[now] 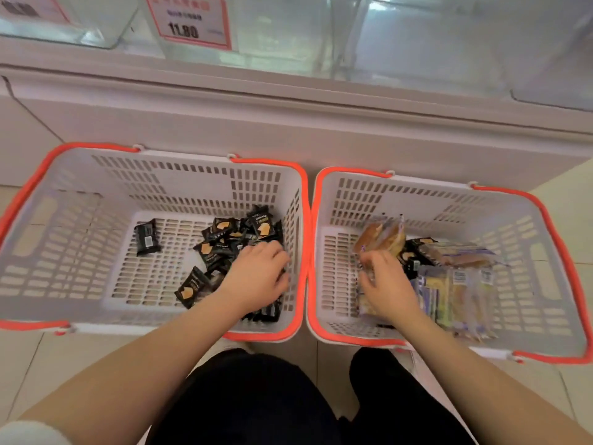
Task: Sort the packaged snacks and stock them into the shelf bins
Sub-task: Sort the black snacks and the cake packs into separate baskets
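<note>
Orange-rimmed and pale grey, two baskets sit side by side on the floor in front of us: the left basket (80,200) and the right basket (526,226), their rims touching at 12 o'clock from our knees. Above them, at the top of view, the clear shelf bins (288,30) wait, one with a red price tag (189,20).

Our left hand (260,274) reaches into the heap of black packets (224,242) at the 3 o'clock side of the left basket, fingers curled down among them; we cannot tell whether it actually holds one. Our right hand (385,281) pinches at a clear-wrapped bun pack (382,236) at the 9 o'clock side of the right basket.

What could go wrong, we judge: a few black packets (414,255) lie under the buns in the right basket, so a hasty grab could carry mixed kinds up to one bin. Slippery film could also slide out of a loose pinch.

Counts: two baskets, two hands. One black packet (147,237) lies alone at 9 o'clock; the heap holds roughly a dozen or more, overlapping too much to count. The clear packs (455,284) number several, blurred.
</note>
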The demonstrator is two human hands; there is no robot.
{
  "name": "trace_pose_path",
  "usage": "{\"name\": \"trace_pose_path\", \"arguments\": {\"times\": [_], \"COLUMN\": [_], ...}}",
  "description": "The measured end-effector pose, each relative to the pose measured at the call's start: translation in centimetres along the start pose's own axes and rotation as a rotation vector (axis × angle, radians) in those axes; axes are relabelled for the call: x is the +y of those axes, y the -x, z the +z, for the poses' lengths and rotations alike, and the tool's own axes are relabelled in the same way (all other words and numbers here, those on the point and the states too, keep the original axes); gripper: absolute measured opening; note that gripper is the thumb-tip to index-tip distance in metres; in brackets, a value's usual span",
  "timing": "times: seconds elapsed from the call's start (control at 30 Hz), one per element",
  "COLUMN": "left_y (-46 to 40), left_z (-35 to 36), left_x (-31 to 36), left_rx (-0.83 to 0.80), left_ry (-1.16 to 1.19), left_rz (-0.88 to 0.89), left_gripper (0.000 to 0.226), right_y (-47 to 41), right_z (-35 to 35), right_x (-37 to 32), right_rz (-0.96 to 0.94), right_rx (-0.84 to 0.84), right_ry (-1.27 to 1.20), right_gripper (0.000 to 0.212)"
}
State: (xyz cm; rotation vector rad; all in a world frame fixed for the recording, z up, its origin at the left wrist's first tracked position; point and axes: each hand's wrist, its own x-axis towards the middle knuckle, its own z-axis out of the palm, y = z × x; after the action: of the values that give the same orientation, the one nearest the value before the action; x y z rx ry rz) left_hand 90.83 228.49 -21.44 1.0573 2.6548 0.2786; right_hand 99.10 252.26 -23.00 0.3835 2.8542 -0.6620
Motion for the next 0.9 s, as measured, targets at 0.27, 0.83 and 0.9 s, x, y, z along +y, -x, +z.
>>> {"name": "trace_pose_path", "arguments": {"times": [0.27,0.83,0.9], "left_y": [-7.1,-15.2,-15.4], "left_z": [-0.5,9.1,9.9], "left_x": [9.6,15.4,15.0], "left_rx": [-0.059,-0.592,-0.592], "left_ry": [0.127,-0.002,0.029], "left_rz": [0.425,0.251,0.220], "left_gripper": [0.026,0.052,0.060], "right_y": [2.1,-2.7,-3.1], "right_z": [-0.5,3.7,4.1], "right_x": [10.1,13.0,12.7], "right_rz": [0.588,0.827,0.838], "right_rx": [-0.159,-0.439,-0.448], "right_ry": [0.034,-0.370,-0.536], "right_gripper": [0.035,0.045,0.059]}}
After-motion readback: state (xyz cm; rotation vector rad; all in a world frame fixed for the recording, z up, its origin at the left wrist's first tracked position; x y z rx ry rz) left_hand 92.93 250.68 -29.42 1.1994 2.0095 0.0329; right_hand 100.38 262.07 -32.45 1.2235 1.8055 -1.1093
